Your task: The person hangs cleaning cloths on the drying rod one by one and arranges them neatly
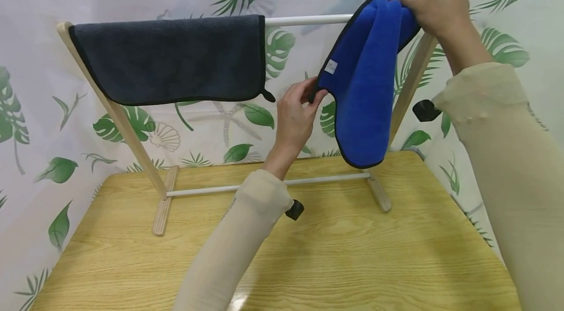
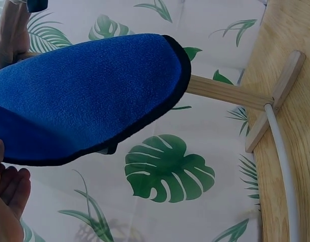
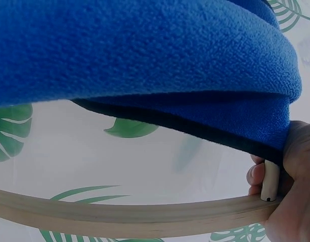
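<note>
A blue towel point(image 1: 367, 85) with black edging and a small white tag hangs in folds at the right end of the drying rack, draped by the top rail point(image 1: 315, 20). My right hand point(image 1: 442, 5) grips its upper right edge, right at the wooden upright's top; the right wrist view shows the rail's end point(image 3: 269, 184) among the fingers. Lower and to the left, my left hand point(image 1: 294, 115) pinches the towel's left edge below the tag. The towel's lower end dangles in front of the upright.
A dark grey towel point(image 1: 172, 61) hangs over the rail's left part. The rack's wooden feet point(image 1: 166, 203) stand on a wood-grain table point(image 1: 343, 252), joined by a low white bar point(image 1: 326, 180). A leaf-patterned sheet point(image 1: 35, 105) covers the wall behind.
</note>
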A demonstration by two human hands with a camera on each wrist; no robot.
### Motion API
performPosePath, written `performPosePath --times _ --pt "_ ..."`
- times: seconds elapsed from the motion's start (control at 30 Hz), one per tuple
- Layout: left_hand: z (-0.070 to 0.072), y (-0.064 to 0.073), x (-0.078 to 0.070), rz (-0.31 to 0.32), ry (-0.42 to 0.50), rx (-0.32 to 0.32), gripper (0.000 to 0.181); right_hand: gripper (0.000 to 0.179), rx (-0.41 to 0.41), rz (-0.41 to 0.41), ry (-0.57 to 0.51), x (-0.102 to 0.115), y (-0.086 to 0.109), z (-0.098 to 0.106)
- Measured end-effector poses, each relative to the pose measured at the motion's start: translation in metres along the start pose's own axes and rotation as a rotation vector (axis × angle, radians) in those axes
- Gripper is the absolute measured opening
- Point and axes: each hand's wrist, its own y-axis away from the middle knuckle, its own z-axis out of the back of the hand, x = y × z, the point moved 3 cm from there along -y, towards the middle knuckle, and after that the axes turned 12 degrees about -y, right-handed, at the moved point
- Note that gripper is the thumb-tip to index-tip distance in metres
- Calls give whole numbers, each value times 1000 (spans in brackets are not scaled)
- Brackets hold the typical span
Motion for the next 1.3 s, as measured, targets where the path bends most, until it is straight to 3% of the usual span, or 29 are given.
performPosePath --times 0.27,0.47,0.6,0.77,1.0,1.1,1.3 --pt "9 -3 -4 -22 -20 -52 21 58 1 11 4 0 0 -1" --pt "28 -7 -15 50 128 -73 19 59 -10 29 28 1 0 0" --pt "48 -15 -23 95 190 -127 17 59 -12 40 25 1 0 0" --pt "75 -38 -36 117 133 -156 16 58 -11 33 19 2 1 -1" --pt "107 -80 -53 90 1 -86 19 57 -7 31 22 5 1 -2" --pt "117 -96 -55 46 -49 -74 22 57 -7 28 17 6 2 -2" --pt "132 -124 -46 45 -168 -65 24 58 -1 18 0 8 2 -5"
